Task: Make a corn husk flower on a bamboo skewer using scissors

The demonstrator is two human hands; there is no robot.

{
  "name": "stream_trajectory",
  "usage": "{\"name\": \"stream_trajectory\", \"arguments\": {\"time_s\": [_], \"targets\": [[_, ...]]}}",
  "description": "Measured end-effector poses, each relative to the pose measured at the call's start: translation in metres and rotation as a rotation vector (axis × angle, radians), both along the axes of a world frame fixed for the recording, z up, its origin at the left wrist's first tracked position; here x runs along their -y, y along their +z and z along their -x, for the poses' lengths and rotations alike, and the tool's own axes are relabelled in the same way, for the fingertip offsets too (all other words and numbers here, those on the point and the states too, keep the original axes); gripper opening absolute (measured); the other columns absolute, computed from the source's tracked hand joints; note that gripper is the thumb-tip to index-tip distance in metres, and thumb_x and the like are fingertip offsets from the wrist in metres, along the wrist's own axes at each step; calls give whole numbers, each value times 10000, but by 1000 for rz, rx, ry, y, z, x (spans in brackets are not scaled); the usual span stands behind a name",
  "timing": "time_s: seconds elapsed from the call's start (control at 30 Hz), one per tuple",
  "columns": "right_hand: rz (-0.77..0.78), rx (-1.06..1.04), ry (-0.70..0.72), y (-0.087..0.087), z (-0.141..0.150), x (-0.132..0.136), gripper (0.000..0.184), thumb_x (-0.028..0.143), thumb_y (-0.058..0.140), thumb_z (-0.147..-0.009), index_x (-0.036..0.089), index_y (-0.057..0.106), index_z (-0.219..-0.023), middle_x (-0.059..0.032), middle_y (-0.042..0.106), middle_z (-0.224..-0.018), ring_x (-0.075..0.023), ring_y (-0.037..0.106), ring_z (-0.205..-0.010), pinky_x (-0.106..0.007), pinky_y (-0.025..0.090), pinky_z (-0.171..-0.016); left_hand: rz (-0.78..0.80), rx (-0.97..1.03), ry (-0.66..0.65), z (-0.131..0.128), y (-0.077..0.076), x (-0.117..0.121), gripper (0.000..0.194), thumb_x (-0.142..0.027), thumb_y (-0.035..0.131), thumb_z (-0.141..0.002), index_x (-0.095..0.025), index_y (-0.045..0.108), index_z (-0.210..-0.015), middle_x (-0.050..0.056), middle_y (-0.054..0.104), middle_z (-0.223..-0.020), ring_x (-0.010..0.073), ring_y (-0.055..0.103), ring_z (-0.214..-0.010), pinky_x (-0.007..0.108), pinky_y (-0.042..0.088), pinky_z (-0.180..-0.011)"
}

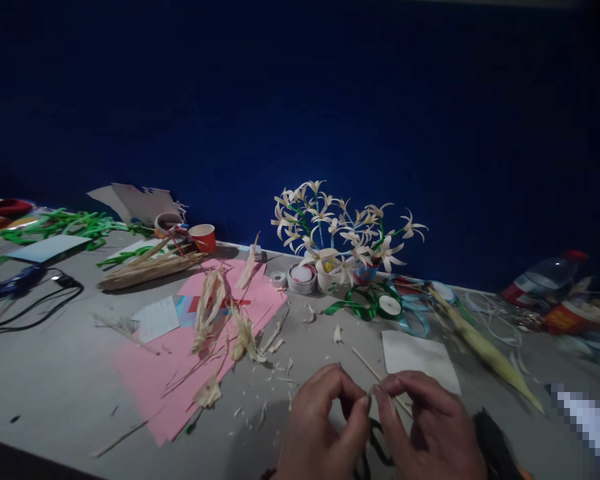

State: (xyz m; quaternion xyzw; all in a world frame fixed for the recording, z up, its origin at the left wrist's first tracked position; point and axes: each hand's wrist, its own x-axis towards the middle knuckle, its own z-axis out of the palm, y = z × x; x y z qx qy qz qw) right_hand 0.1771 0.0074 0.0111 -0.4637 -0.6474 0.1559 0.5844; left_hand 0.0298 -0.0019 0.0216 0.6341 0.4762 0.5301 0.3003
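My left hand (330, 420) and my right hand (425, 420) meet low in the view, their fingertips almost touching. Each has thumb and forefinger pinched together around something small and pale, mostly hidden by the fingers. Below the fingertips, partly covered by the hands, is a dark looped thing (380, 457). A thin stick (365, 362) lies on the table just beyond the fingers, beside a white sheet (420, 360). Past them stand cream-coloured flowers (323, 213) made of husk-like petals on green and blue stems, in small pots.
Pink paper sheets (155, 387) carry dried corn husks (211, 310) on the left, among scraps. A green ribbon roll (390, 305), a long pale husk (490, 350) and a plastic bottle (545, 277) lie right. Black cables (55, 310) and green pipe-cleaner-like stems (70, 225) are far left.
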Motion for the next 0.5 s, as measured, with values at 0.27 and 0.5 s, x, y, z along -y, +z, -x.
{"name": "stream_trajectory", "arguments": {"time_s": [0.27,0.5], "targets": [[-94,118,82,13,-1,2,200,92,665,-808,241,644,-939,-44,714,-817,-205,694,-769,-308,579,-667,-12,41,0,-2,-1,0,171,-121,532,-811,-209,481,-674,-27,529,-640,134,535,-616,229,377,-602],[-81,154,-13,1,-2,1,194,135,699,-808,231,642,-967,-51,698,-848,-209,689,-786,-327,593,-707,4,22,-10,0,3,-1,168,-112,523,-799,-207,477,-668,-16,544,-641,140,547,-620,232,382,-600]]}}
